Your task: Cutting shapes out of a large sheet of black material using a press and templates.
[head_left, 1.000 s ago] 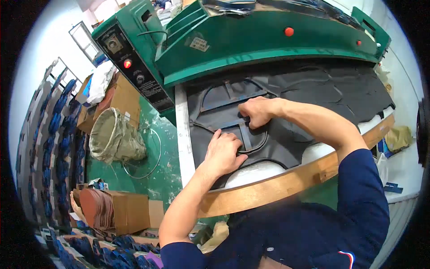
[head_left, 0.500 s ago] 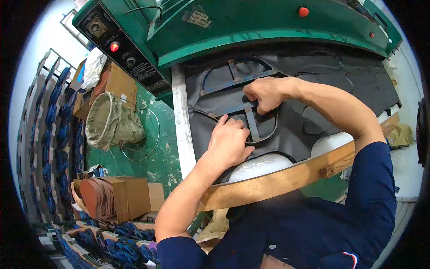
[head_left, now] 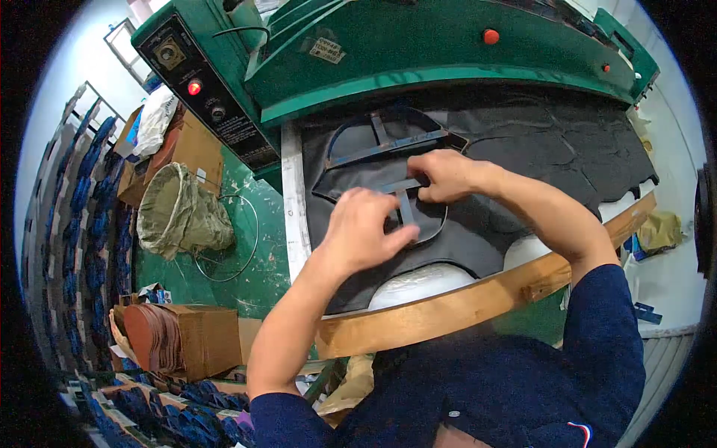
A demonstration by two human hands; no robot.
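Observation:
A near cutting die (head_left: 405, 207), a curved metal outline with a T-shaped brace, lies on a black sheet (head_left: 515, 160). My right hand (head_left: 447, 176) is closed at its right end, fingers curled round the brace or rim; the exact grip is partly hidden. My left hand (head_left: 360, 230) hovers over its left side, thumb spread from bent fingers, with nothing visible in it. Just beyond lies a far cutting die (head_left: 403, 142), similarly curved and braced, untouched by either hand. The black sheet has curved cutouts along its near edge, where a white surface (head_left: 426, 286) shows.
A green press machine (head_left: 381, 48) spans the back, its control panel (head_left: 205, 97) at left. A wooden rail (head_left: 418, 322) borders the near side. Left on the floor stand a cloth sack (head_left: 187, 213) and a carton (head_left: 202, 340) of reddish-brown pieces, beside hanging racks (head_left: 75, 239).
My left hand has come off the near die's brace and its thumb has spread. The right hand remains at the die's right end. The whole view has shifted slightly.

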